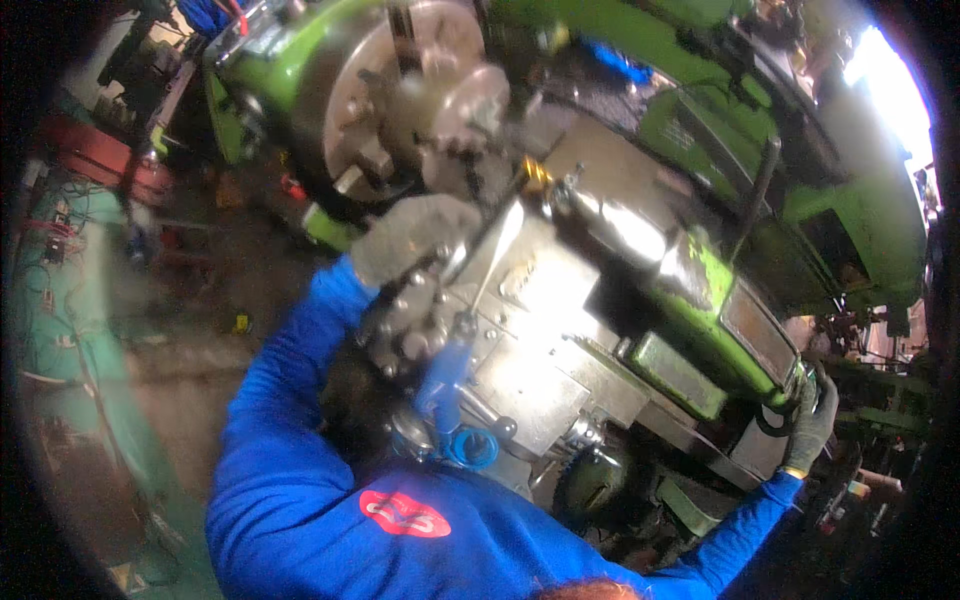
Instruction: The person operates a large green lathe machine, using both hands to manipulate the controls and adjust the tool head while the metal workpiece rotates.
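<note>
My gloved left hand (415, 238) lies at the tool post (408, 325) of a green lathe; its fingers are smeared by motion and partly hidden. At the far right, my gloved right hand (812, 422) is closed round the rim of the tailstock handwheel (775, 422). Between my hands stretches the green tailstock (715, 285), its shiny quill (625, 228) pointing toward the chuck. A gold-coloured tool tip (537, 173) shows beyond the quill. Nearer to me, a blue-handled oil can or blow gun (443, 388) with a long thin nozzle stands on the carriage.
The large round chuck (355, 120) with a workpiece (470, 105) is at the upper left, blurred. A black ball-ended lever (505, 428) and a blue ring (475, 447) sit near my chest. Behind the tailstock rises a green machine body (850, 230). A teal floor strip (95, 300) runs at left.
</note>
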{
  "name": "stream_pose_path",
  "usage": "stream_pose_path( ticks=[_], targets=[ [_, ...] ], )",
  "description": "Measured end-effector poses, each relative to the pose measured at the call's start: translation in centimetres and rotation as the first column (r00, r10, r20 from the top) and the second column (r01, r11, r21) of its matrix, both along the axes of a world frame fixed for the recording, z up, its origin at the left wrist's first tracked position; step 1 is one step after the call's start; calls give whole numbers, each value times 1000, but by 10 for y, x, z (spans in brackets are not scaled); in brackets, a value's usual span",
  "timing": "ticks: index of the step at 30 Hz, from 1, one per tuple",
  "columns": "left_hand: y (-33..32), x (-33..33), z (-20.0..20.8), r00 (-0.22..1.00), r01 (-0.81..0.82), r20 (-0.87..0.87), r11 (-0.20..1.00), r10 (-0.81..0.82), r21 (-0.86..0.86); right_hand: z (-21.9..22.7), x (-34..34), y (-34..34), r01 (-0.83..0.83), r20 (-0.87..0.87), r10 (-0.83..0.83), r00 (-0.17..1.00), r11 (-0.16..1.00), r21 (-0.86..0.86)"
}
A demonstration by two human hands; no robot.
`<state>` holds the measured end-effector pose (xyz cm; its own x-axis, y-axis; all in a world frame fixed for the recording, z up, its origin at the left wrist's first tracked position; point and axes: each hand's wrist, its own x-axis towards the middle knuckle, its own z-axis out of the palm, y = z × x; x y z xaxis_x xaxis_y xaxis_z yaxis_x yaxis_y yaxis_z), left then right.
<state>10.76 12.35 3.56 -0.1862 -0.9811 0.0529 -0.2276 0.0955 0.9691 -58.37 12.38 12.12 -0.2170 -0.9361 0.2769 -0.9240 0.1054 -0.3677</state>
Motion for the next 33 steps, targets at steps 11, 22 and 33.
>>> stream_pose_path(
  ticks=[11,22,33],
  targets=[
    [-59,54,133,411,175,662,658,627,-732,-104,-72,-44,-116,-142,88,986,972,-203],
    [-126,138,128,582,-325,516,762,628,-560,-112,-59,-94,-87,-145,54,988,969,-233],
    [-94,163,68,356,-456,471,590,807,-666,-83,-7,-77,119,-128,-127,984,990,-72]
  ],
)
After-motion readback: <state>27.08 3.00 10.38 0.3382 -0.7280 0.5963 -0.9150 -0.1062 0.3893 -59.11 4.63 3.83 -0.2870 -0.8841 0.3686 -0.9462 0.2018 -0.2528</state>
